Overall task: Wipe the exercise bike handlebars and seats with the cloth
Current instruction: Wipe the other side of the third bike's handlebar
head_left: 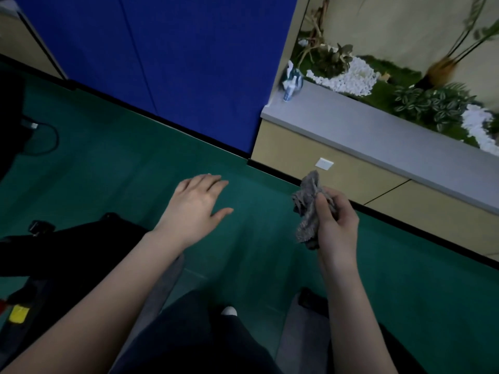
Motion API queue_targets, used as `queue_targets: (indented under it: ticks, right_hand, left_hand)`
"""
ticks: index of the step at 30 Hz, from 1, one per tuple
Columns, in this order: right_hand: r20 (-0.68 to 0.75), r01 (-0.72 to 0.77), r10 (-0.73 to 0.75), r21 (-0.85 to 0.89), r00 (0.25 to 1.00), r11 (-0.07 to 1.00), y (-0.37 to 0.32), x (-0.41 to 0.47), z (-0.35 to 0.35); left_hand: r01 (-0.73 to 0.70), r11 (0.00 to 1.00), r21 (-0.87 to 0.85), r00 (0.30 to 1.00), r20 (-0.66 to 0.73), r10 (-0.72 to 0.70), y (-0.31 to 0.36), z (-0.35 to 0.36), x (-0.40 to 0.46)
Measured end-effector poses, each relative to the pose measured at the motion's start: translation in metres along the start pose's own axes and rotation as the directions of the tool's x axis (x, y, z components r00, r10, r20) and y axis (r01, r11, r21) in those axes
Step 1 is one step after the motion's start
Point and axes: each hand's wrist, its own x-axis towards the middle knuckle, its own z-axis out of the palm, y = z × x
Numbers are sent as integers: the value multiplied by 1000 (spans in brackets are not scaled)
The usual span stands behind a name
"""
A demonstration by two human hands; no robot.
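Green floor [108, 168] fills most of the view, running from 9 o'clock through centre to 4 o'clock. Blue wall panel [167, 55] takes up 11 to 12 o'clock, with a black skirting strip along its base. Grey-topped ledge [378, 130] with beige front runs diagonally from 1 to 3 o'clock; behind it a planter bed [421, 101] with leafy plants and white pebbles [351, 74]. Dark machine parts [62, 244], likely the bike, sit at 8 to 9 o'clock, too dim and cropped to tell seat from handlebar; a yellow tag [17, 314] shows low at 8 o'clock. Person's dark trousers at 6 o'clock. Left hand [197, 209] is just left of centre, palm down, fingers spread and flat, touching nothing, floating over the floor. Right hand [337, 225] at 4 o'clock of centre, fingers curled tight around the cloth [307, 211]: grey, bunched up, sticking out above and left of the fist, well apart from the dark machine parts. Small spray bottle [291, 87] stands on the ledge's near corner at 1 o'clock, blurred. White wall plate [324, 164] on the ledge front, just above the cloth.
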Motion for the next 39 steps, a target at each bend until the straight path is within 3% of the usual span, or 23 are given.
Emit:
queue_targets:
  ticks: [8,24,28,33,39]
  right_hand:
    - [81,58,-53,-60,995,997,-3,71,24]
    - [383,222,-137,-187,914,957,-43,228,185]
    - [485,258,-134,-199,864,945,-48,258,225]
    - [639,362,-167,-187,751,913,-48,293,276]
    - [793,339,-53,-198,607,920,-44,353,327]
  left_hand:
    - [49,999,-2,999,2,-49,-6,1,54]
    - [331,938,-107,942,-23,-335,-125,-10,190]
    - [427,897,-116,899,-47,-435,-149,-14,201]
    - [565,813,-144,814,-64,-577,-170,-14,216]
    - [726,675,-131,673,-66,-737,-188,-6,255]
